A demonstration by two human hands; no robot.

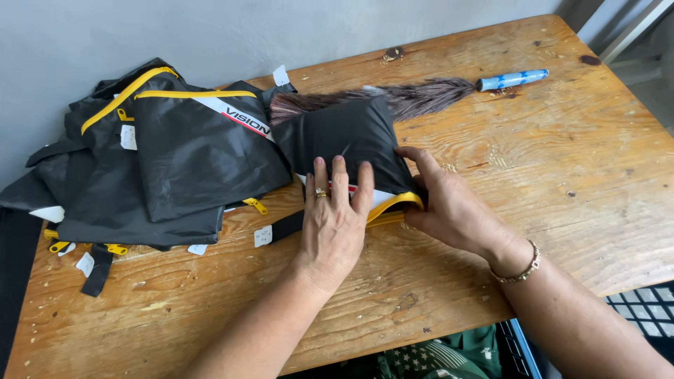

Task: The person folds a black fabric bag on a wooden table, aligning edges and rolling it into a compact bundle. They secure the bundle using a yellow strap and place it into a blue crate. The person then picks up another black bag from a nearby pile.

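My left hand lay flat, pressing the folded black bag mid-table, while my right hand pinched its yellow-zippered right edge; I judged firm, even pressure would keep the fold square.

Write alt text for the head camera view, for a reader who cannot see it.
Two bare hands press on a folded black bag with yellow trim on a wooden table: the left hand lies flat on it, the right hand grips its yellow edge. A pile of similar black bags lies to the left, and a feather duster with a blue handle lies behind.
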